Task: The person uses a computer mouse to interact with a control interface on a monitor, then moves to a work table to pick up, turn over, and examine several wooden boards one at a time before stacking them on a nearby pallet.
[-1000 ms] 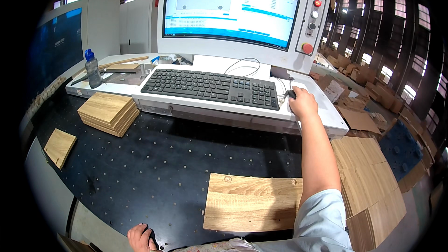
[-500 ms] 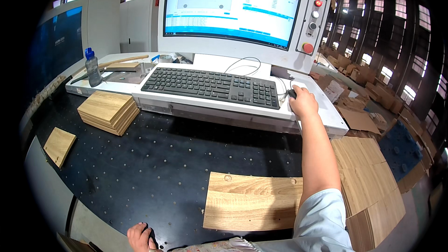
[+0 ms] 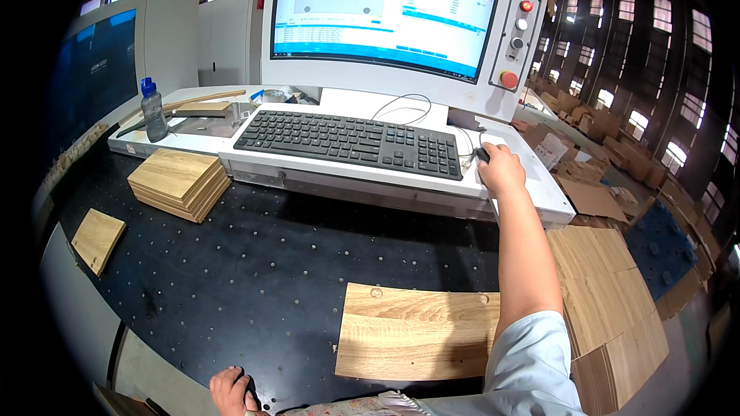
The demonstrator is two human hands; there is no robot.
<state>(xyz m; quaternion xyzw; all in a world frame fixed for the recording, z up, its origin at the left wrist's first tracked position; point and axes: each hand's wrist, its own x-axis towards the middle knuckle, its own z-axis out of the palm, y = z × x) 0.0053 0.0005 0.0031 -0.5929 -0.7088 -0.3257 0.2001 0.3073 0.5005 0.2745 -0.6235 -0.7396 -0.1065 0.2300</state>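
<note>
My right hand (image 3: 502, 169) is closed over a dark computer mouse (image 3: 483, 155) on the white console shelf, beside the keyboard (image 3: 347, 142). Most of the mouse is hidden under the fingers. At the near edge of the black table, my left hand (image 3: 230, 390) rests with its fingers curled; something dark shows by them, and I cannot make out what they hold, if anything. A wood-grain board (image 3: 416, 331) lies flat below my right forearm, with two round recesses along its far edge. Above the keyboard stands a lit monitor (image 3: 385, 15) showing a panel drawing.
Stacked wood-grain boards (image 3: 177, 185) sit at the left, near a single small board (image 3: 99, 240). A blue-capped bottle (image 3: 153, 115) stands on the shelf. Larger boards (image 3: 609, 293) are piled at the right. Red and other buttons (image 3: 509, 79) line the monitor's side. Cardboard (image 3: 590, 198) lies beyond.
</note>
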